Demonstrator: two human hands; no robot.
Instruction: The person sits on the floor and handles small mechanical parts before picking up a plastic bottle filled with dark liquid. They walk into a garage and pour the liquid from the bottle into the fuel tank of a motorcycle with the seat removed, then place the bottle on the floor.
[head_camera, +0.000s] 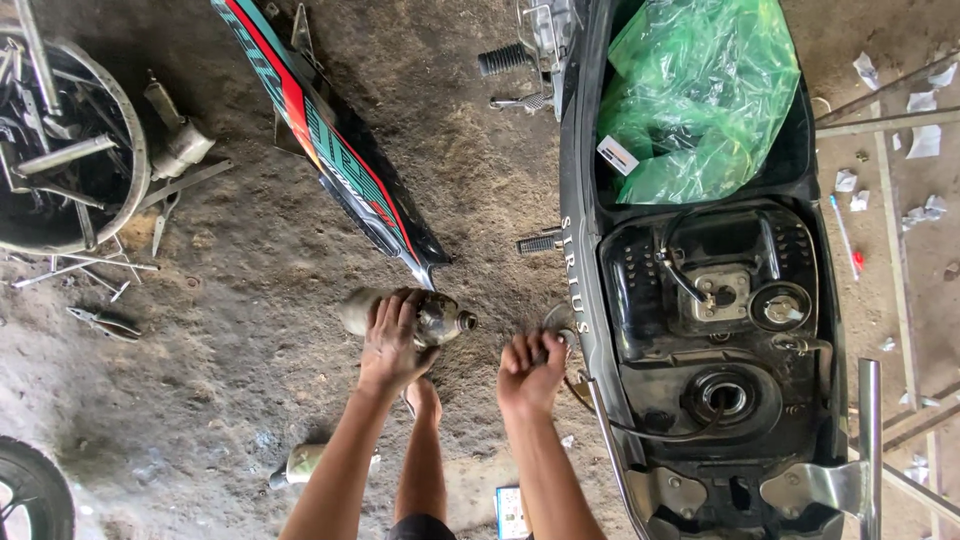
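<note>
My left hand (392, 340) grips a dirty plastic bottle (440, 319) lying sideways just above the dirt floor, its open neck pointing right. My right hand (533, 368) is closed around a small dark round part (562, 322) next to the left flank of a black scooter (700, 300). The scooter's seat is off, showing the tank filler hole (727, 397), a hose and a fuel pump plate. My bare foot (423, 395) rests on the ground between my arms.
A detached black, red and teal body panel (335, 150) lies on the floor above my hands. A green plastic bag (700, 95) fills the scooter's storage bay. A basin of metal parts (60, 150) sits at left, a tyre (30, 495) at bottom left, a small bottle (300, 463) near my left arm.
</note>
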